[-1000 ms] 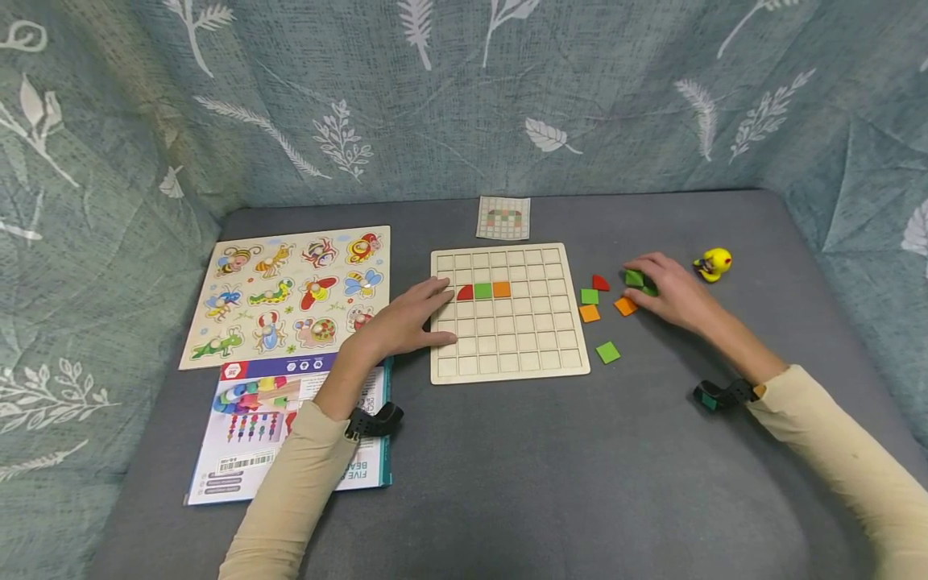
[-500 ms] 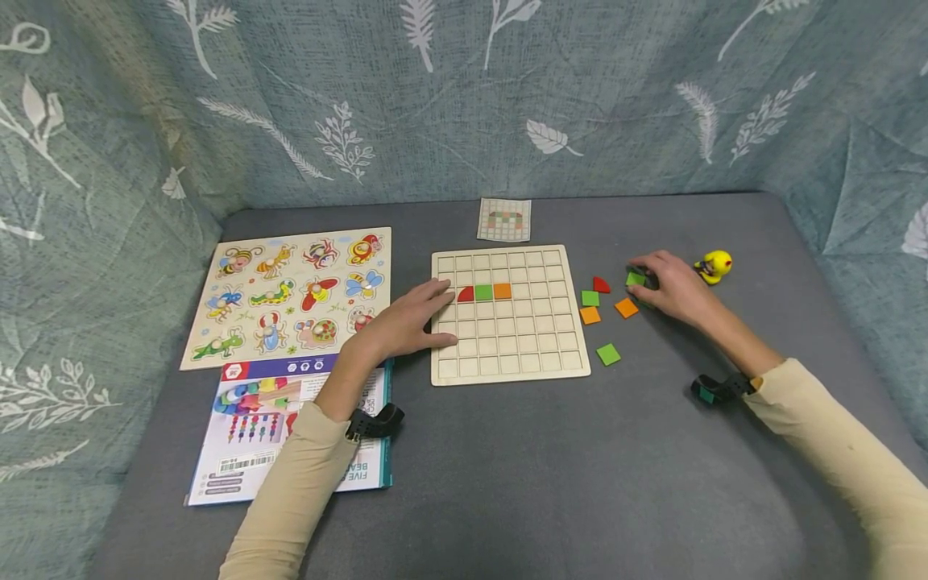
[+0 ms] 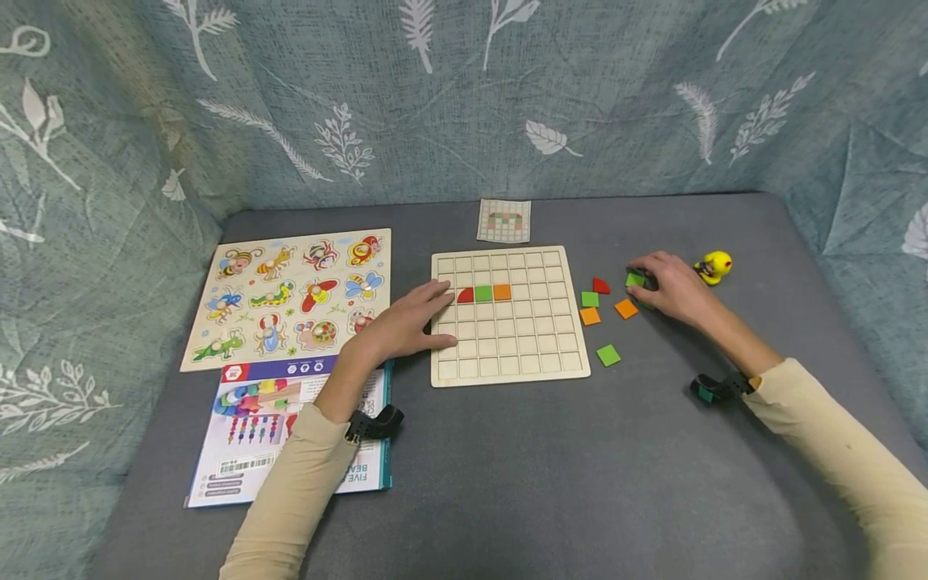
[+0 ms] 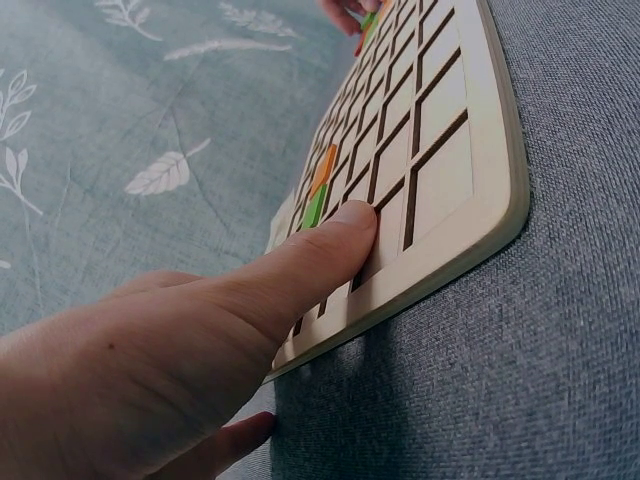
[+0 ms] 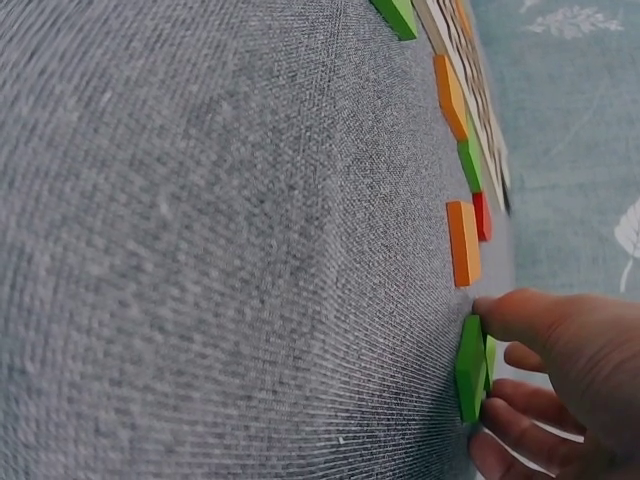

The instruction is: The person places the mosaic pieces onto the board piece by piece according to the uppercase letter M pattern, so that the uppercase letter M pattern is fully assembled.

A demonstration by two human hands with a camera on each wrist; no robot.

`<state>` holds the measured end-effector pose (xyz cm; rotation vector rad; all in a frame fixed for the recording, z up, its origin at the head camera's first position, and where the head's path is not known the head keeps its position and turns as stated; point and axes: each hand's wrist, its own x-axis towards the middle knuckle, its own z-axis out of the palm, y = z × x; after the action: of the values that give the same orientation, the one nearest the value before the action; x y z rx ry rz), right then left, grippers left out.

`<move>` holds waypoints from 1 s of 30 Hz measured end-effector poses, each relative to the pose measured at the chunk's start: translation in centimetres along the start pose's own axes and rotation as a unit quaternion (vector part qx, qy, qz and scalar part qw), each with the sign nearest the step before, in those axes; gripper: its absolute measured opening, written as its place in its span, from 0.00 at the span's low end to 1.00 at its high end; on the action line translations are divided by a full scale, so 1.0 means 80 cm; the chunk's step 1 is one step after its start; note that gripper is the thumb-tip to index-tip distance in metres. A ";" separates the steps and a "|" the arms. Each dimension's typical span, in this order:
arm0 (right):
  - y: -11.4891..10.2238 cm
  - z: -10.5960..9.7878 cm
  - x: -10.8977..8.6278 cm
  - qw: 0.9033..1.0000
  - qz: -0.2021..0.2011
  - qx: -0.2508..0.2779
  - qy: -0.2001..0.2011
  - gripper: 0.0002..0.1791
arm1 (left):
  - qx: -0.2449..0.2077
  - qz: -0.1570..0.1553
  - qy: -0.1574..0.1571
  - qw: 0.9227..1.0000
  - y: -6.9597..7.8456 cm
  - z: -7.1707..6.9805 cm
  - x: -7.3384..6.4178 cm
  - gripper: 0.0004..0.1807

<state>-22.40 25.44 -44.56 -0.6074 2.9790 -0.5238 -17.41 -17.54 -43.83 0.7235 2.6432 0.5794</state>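
My left hand (image 3: 413, 321) rests on the left edge of a wooden grid board (image 3: 522, 354), its thumb (image 4: 345, 235) on the frame and nearest cells. A red quarter-round tile (image 3: 466, 295), a green square tile (image 3: 483, 294) and an orange square tile (image 3: 502, 292) lie in a row on the board. Right of it, my right hand (image 3: 674, 287) pinches a green tile (image 5: 470, 370) between thumb and fingers, low at the table. A second, lighter green tile (image 5: 490, 360) shows behind that one, partly hidden by the hand.
Loose tiles lie right of the board, among them a red quarter-round (image 3: 601, 285), an orange square (image 3: 627, 308) and a green square (image 3: 608, 354). A yellow toy (image 3: 714, 267) stands beyond my right hand. A pattern card (image 3: 504, 221), insect puzzle (image 3: 290, 298) and box (image 3: 246, 435) lie nearby.
My right hand has shifted slightly right and off the orange tile, its fingers closing on the green tile. The left hand stays where it was.
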 end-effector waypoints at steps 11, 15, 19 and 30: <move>0.001 -0.001 0.000 1.000 -0.007 -0.001 -0.003 0.24 | -0.001 0.001 -0.001 1.000 0.000 0.000 -0.001 0.45; 0.002 -0.002 0.000 1.000 -0.011 0.001 -0.004 0.24 | -0.003 0.000 -0.002 1.000 -0.001 0.000 0.000 0.45; 0.001 -0.003 0.000 1.000 -0.011 0.001 -0.009 0.24 | -0.003 -0.003 -0.001 1.000 -0.002 0.000 0.000 0.45; 0.004 -0.002 0.001 0.999 -0.038 0.003 0.001 0.21 | -0.006 -0.002 0.000 1.000 0.000 -0.001 -0.001 0.45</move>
<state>-22.60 25.76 -44.48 -0.7214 2.9662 -0.5379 -17.32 -17.59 -43.74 0.7146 2.6382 0.5945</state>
